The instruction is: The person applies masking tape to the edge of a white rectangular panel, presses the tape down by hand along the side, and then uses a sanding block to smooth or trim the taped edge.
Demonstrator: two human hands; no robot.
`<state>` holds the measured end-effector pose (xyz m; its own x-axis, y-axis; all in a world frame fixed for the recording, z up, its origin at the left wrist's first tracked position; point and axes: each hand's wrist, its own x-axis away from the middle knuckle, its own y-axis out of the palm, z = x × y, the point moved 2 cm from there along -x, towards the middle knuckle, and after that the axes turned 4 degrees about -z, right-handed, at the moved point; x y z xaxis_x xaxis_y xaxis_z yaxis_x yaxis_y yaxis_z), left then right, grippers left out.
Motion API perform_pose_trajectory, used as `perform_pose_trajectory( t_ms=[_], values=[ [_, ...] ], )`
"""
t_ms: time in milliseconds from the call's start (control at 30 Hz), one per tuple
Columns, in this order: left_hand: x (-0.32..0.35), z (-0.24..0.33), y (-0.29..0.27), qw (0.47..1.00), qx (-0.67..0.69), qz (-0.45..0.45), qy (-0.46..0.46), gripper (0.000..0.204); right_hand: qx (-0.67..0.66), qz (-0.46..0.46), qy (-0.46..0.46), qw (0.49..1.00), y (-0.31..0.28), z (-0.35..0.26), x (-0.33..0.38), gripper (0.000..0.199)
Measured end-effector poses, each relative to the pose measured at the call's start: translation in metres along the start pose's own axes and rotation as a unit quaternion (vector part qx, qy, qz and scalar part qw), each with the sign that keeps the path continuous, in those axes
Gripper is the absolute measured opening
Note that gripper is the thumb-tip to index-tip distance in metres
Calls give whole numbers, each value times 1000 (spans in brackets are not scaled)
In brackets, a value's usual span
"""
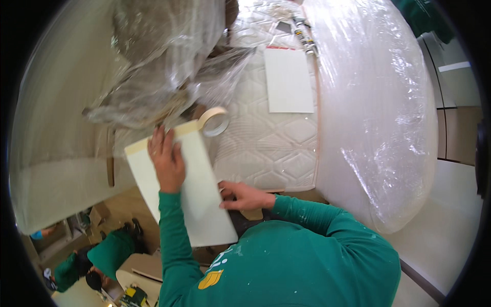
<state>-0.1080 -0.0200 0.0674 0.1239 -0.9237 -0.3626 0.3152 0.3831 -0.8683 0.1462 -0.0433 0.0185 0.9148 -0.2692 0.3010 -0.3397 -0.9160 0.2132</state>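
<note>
A white rectangular panel (197, 189) lies tilted in front of me, with a strip of cream masking tape (137, 148) along its far edge. At the right end of that strip hangs the masking tape roll (215, 122), standing partly beyond the panel's corner. My left hand (168, 162) lies flat on the panel, its stretched fingertips on the tape strip. Beside the panel's right edge, my right hand (246, 196) has curled fingers, with thumb and forefinger at that edge. Part of its grip is hidden.
Ahead lies a quilted mattress (266, 153) bearing another white panel (289, 84) with a red strip and several tubes (304, 36). Plastic-wrapped furniture (163, 51) stands far left; a large plastic-wrapped piece (373, 112) is at right. People in green (112, 253) work at lower left.
</note>
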Motion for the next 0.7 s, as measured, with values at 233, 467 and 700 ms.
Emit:
perform_pose_trajectory(
  t_ms=[233,467,700],
  values=[
    [-4,6,3,997,37,-49,-51,42,127,-80,60,987,-155,57,2,46],
    [-7,11,3,993,-6,-92,-71,41,212,333,42,918,-425,172,-25,35],
    [5,4,4,991,-28,-108,-79,39,339,506,18,793,-566,161,-74,56]
  ],
)
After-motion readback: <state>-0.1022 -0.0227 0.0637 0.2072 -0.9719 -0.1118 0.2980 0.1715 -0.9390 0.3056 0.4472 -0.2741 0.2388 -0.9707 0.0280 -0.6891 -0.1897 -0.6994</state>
